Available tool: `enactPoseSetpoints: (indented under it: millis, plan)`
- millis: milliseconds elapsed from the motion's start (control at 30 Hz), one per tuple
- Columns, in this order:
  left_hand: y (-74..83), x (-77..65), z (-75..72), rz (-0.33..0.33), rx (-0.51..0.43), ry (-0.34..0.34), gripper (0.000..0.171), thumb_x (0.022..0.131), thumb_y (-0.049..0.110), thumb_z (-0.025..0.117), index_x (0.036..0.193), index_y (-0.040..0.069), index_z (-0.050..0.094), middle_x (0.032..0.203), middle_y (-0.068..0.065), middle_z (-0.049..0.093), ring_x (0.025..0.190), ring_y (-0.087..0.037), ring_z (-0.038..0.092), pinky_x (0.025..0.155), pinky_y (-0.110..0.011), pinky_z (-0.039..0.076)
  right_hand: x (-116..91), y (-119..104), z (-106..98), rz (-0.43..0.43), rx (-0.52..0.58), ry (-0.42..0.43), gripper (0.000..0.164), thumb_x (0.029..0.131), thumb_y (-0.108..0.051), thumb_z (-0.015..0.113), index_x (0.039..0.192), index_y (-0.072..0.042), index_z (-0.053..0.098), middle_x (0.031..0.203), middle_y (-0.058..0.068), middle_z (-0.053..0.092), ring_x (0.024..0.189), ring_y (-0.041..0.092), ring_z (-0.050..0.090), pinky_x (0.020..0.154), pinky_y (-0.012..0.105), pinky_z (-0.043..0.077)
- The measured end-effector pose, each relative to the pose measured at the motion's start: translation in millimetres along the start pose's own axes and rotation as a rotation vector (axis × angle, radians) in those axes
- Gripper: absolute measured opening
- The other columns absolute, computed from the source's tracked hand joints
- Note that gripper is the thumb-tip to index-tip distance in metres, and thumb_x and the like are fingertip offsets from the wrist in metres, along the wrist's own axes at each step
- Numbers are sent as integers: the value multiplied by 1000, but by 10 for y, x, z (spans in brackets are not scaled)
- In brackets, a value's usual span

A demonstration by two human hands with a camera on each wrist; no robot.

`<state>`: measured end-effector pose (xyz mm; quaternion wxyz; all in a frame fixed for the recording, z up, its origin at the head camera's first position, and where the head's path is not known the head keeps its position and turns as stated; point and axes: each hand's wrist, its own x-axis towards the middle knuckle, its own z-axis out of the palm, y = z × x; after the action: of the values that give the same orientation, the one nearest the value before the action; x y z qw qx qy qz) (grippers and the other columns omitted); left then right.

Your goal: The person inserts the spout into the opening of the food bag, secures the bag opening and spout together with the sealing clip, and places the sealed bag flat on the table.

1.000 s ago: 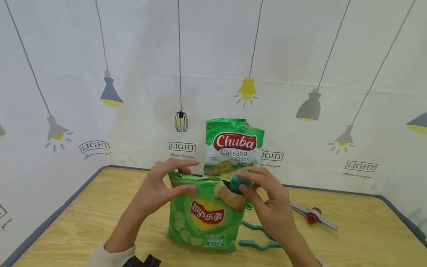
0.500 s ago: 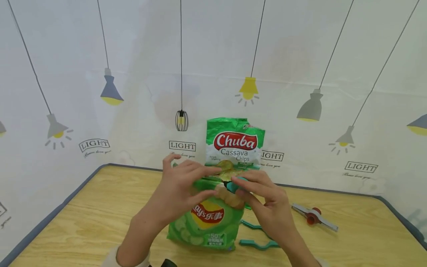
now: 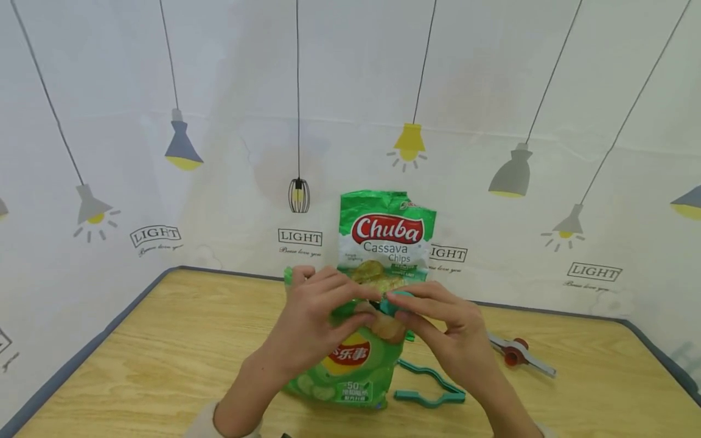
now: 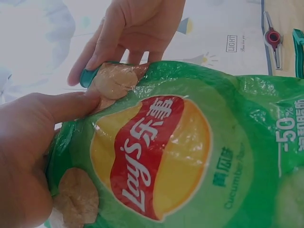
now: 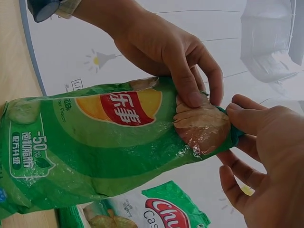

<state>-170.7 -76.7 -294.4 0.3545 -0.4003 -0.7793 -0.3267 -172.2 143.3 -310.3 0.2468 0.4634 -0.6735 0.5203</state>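
Observation:
A green Lay's chip bag stands upright on the table. My left hand pinches its top edge between thumb and index finger, covering part of the logo. At the bag's upper right corner, my right hand pinches a small round teal clip with thumb and fingers. In the left wrist view, the teal clip shows at the corner by my left thumb. The fingertips of both hands nearly meet there, as the right wrist view also shows. Most of the clip is hidden behind fingers.
A Chuba cassava chip bag with a torn top stands behind the Lay's bag. Right of the Lay's bag lies a teal wavy two-armed tool. Farther right is a silver tool with a red hub. A lamp-printed backdrop rises behind the table.
My left hand has moved right along the bag's top, from the left side to near the clip, and now pinches the edge there. My right hand stays at the corner with the clip.

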Motion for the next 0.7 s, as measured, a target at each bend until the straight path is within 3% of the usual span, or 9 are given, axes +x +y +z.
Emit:
enactPoseSetpoints:
  millis: [267,533,700]
  plan:
    - [7,3,35,26,-6,48,15,75,21,82,89,24,75,83,16,67,85,-3,54,72,-39,15,3,-50,-55,71,-40,-34,41,81,15,65,116,-6,70,112,9,66,102,19,61,81,27,50]
    - [40,11,72,30,1,92,15,73,24,82,86,24,77,88,15,70,87,-5,55,71,-41,16,9,-109,-67,165,-62,-70,42,85,12,62,123,-7,65,115,5,66,103,19,62,81,30,52]
    - [46,2,76,17,-33,97,8,76,19,80,83,23,77,83,16,70,83,-5,52,72,-41,15,5,-143,-77,201,-85,-81,41,86,9,63,122,-10,66,114,5,67,101,17,63,79,30,52]
